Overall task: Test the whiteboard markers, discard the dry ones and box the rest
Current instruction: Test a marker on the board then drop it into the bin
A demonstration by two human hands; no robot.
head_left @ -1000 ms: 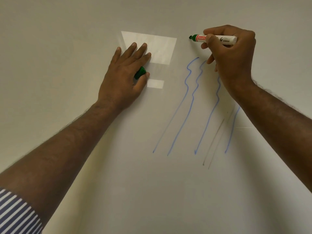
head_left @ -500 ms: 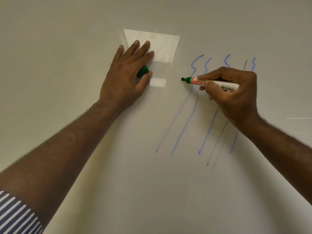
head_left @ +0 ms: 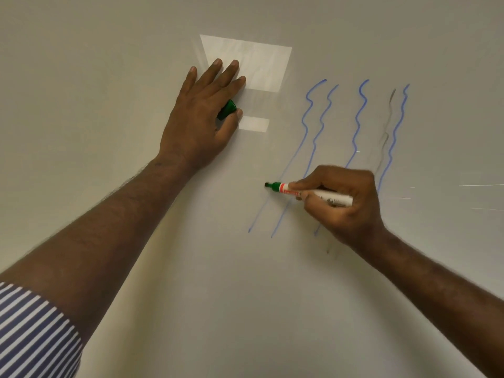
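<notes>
The whole view is taken up by one pale, glossy wall surface [head_left: 109, 77], greyish-cream in tone. A large bright patch of reflected light [head_left: 261, 64], four-sided and wider at the top, is seen in the upper middle. A smaller bright rectangle [head_left: 255, 124] is found just below that large patch. Well to the right of the large patch and lower, thin bright streaks [head_left: 480, 185] are seen near the right edge. Away from the large patch the surface is more dimly lit, and it is darkest towards the upper corners. No floor, furniture or window can be made out.
</notes>
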